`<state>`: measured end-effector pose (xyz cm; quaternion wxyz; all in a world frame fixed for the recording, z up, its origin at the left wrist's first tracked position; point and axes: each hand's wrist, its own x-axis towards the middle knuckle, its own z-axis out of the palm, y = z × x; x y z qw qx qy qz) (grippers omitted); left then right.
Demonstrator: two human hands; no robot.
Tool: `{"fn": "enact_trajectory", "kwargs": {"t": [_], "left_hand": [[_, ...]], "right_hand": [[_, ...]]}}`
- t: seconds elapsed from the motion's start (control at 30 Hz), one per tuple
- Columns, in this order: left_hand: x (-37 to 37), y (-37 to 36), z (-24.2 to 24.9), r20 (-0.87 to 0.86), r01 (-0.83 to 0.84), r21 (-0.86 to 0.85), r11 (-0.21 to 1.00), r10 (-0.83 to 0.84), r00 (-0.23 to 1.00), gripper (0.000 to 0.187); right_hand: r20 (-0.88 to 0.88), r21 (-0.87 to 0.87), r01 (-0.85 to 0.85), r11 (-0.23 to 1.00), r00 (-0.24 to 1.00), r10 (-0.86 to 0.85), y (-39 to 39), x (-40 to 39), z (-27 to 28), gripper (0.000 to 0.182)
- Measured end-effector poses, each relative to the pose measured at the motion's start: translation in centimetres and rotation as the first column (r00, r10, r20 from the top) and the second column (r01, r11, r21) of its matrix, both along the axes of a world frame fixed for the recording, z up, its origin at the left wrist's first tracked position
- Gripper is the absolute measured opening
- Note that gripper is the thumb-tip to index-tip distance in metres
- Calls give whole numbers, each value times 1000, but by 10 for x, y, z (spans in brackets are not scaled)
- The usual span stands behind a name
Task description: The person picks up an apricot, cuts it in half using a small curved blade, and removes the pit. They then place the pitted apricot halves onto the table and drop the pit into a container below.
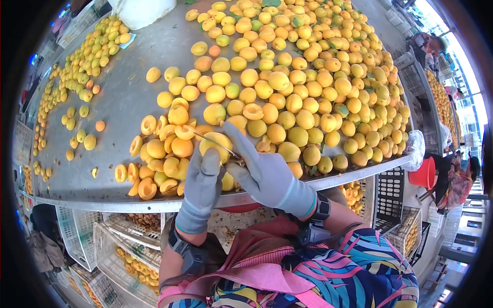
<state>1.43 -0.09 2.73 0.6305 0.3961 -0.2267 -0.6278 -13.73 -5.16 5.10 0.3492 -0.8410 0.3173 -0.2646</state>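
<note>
Both my hands wear grey gloves with teal-edged cuffs and meet over the near edge of the metal table (123,97). In my left hand (202,179) is a yellow apricot (218,142), held between thumb and fingers. My right hand (269,172) is closed round a small knife (210,139), its thin blade lying across the apricot. The knife's handle is mostly hidden in the glove. Just left of my hands lies a pile of halved apricots (147,189), cut faces showing on several. Whole apricots (308,102) cover the table ahead and to the right.
Another spread of apricots (82,77) lies at the table's far left, near a white bag (146,10). Below the edge stand white crates (128,256) with apricot halves and a black crate (389,197). A red bucket (423,173) and a person (457,182) are at right.
</note>
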Motion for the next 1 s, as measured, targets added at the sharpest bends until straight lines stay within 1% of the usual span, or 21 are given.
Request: {"fn": "enact_trajectory", "kwargs": {"t": [0.03,0.07,0.1,0.13,0.2,0.27,0.3,0.33,0.4,0.43,0.47,0.5,0.57,0.6,0.63,0.67,0.7,0.77,0.83,0.9,1.0], "left_hand": [[1,0,3,-1,-2,0,1000,2,1000,49],[3,1,7,193,19,-62,998,-7,981,49],[4,1,11,381,52,-117,992,-3,925,49],[7,0,10,383,51,-112,992,-4,924,49],[14,0,10,520,131,-137,982,-42,853,48],[14,-1,15,490,124,-137,983,-41,871,49],[13,-1,17,458,113,-135,984,-39,888,49],[10,1,14,458,114,-136,984,-39,888,49],[1,4,3,330,-56,-131,990,96,939,50],[0,5,-4,332,-52,-133,990,94,939,50],[1,6,-12,403,-33,-86,996,65,913,51],[0,5,-10,470,-20,-36,999,34,882,52],[2,7,-1,443,-19,-42,999,36,896,52],[2,6,6,415,-15,-52,999,35,909,52],[5,5,11,415,-12,-49,999,32,909,52],[10,4,14,483,30,-116,993,30,875,51],[14,2,15,549,79,-178,981,33,835,51],[17,1,14,538,87,-168,982,17,843,51],[15,1,8,525,93,-161,983,6,851,51],[8,0,-2,276,-2,-112,994,33,960,52],[4,0,0,212,12,-61,998,1,977,55]], "right_hand": [[-21,4,-8,1000,1000,8,0,-2,2,70],[-42,10,-15,1000,999,16,0,-4,3,70],[-42,14,-18,1000,999,18,-1,-5,6,70],[-41,55,-55,997,998,57,-4,-6,11,70],[-36,97,-85,992,995,88,-5,-6,12,70],[-104,122,-83,989,990,96,-6,-4,11,69],[-104,122,-82,989,990,95,-6,-3,11,69],[-55,142,-76,987,995,85,-5,-2,12,68],[-6,159,-69,985,997,71,-6,-2,9,68],[60,92,-51,994,997,45,-7,-3,2,67],[126,28,-29,999,992,25,-8,-3,-1,67],[127,28,-29,999,992,25,-9,-4,0,67],[64,103,-74,992,996,67,-12,-10,7,66],[63,104,-73,992,996,67,-14,-13,12,66],[6,146,-100,984,995,101,-15,-14,16,66],[-48,188,-124,974,990,135,-17,-15,19,66],[-45,190,-119,974,990,130,-17,-15,20,66],[-113,193,-116,974,984,139,-18,-13,22,65],[-82,180,-99,979,990,115,-16,-11,18,65],[-50,161,-84,983,994,93,-17,-11,13,64],[-114,133,-63,989,990,79,-20,-15,14,63]]}}
